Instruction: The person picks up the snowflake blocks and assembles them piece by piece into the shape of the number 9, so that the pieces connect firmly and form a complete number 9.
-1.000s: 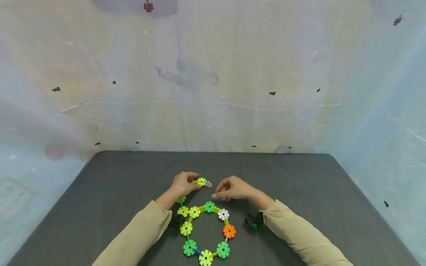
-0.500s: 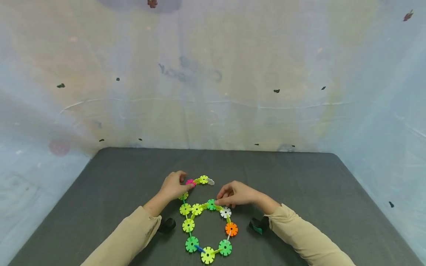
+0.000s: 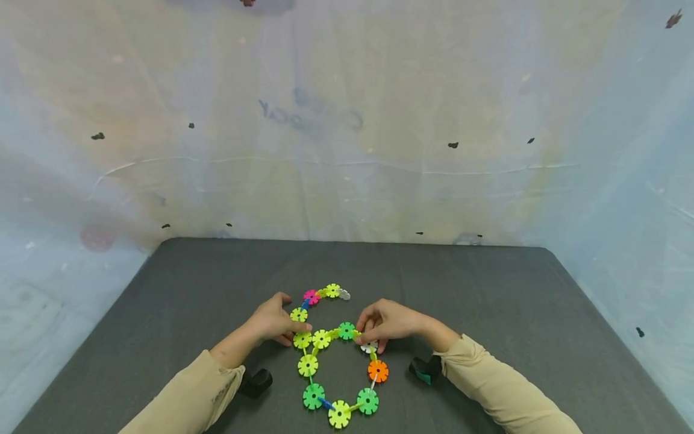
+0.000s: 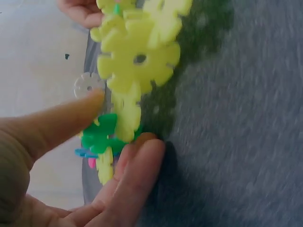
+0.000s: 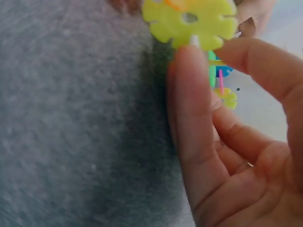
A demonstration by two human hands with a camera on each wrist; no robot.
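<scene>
Notched plastic snowflake discs, slotted together, form a chain shaped like a 6 on the dark table. My left hand (image 3: 273, 322) holds the chain at the left side of its neck; in the left wrist view, thumb and fingers lie on either side of a green disc (image 4: 100, 135) below a yellow disc (image 4: 137, 59). With thumb and fingertips, my right hand (image 3: 391, 322) pinches the loop's upper right, at the white disc (image 3: 370, 348), which they partly cover. A yellow disc (image 3: 376, 357) joins it to an orange disc (image 3: 378, 371). The right wrist view shows the fingertips right under a yellow disc (image 5: 189, 21).
The chain's top end runs from a pink disc (image 3: 311, 297) to a yellow disc (image 3: 333, 290) and a white one (image 3: 344, 294). Black straps (image 3: 256, 383) hang by both wrists. A pale sheet (image 3: 347, 150) rises behind the dark table (image 3: 466, 283).
My left hand has slid from the pink disc down to the neck of the chain. My right hand has moved from above the loop down onto its upper right side.
</scene>
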